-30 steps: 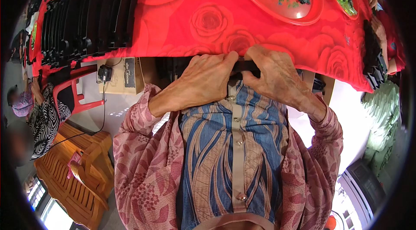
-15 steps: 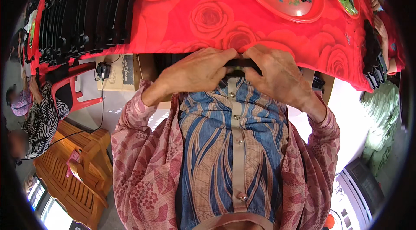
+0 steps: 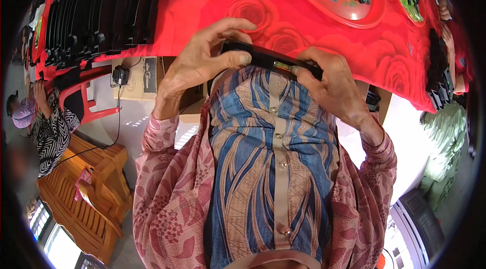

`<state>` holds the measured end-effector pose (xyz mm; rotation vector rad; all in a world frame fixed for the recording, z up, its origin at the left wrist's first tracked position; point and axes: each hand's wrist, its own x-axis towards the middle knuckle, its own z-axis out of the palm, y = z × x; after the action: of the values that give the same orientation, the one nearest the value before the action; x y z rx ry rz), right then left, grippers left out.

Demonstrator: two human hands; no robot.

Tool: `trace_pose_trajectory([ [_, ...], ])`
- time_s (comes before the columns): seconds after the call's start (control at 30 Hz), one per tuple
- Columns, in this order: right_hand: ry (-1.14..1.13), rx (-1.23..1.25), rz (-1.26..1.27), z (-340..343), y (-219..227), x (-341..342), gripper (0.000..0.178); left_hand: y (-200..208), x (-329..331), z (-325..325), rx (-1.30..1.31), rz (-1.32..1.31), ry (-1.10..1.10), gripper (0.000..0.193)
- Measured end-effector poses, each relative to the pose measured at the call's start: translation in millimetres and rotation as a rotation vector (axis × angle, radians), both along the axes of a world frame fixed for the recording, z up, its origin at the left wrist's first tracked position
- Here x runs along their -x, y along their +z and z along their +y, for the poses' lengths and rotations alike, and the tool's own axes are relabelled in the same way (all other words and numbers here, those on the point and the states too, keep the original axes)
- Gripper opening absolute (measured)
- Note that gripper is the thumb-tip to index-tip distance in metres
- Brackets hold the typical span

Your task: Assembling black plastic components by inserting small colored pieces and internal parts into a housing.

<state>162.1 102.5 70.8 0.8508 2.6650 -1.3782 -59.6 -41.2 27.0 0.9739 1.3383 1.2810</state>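
Between my hands is a black spirit level, tilted down to the right, just at the near edge of the red cloth. A small yellow-green vial shows along its side. My left hand pinches the left end, thumb along the near side and index finger raised off it. At the other end, my right hand is closed with its thumb on the near side and its fingers over the far side. The parts of the level under my fingers are hidden.
Rows of black level bodies lie on the red-clothed table at far left. A red tray at far right holds black pieces and small green and yellow parts. Other people sit at both sides. A red chair and wooden bench stand left.
My hands have moved apart, the left one up and left, the right slightly right. The spirit level, mostly covered before, now shows between them.
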Motion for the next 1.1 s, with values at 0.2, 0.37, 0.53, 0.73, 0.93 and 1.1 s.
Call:
trace_pose_trajectory([
  [0.2, 0.005, 0.024, 0.212, -4, -18, 6, 0.015, 1, -11, -2, 0.076, -0.040, 0.053, 0.024],
  [0.37, -0.011, 0.187, 0.159, -11, -27, 11, 0.017, 7, -13, 1, 0.176, 0.056, 0.066, 0.021],
  [0.53, -0.041, 0.166, 0.194, -20, -33, 12, 0.017, 3, -24, 4, 0.085, 0.097, 0.194, 0.014],
  [0.73, -0.069, 0.172, 0.179, -28, -30, 8, 0.019, 5, -29, -1, 0.012, 0.299, 0.229, 0.010],
  [0.93, -0.077, 0.276, 0.084, -26, -19, 8, 0.024, 17, -33, 0, -0.050, 0.432, 0.251, 0.008],
  [1.1, -0.058, 0.264, 0.027, -29, -14, 2, 0.026, 21, -38, -4, -0.166, 0.519, 0.240, 0.013],
])
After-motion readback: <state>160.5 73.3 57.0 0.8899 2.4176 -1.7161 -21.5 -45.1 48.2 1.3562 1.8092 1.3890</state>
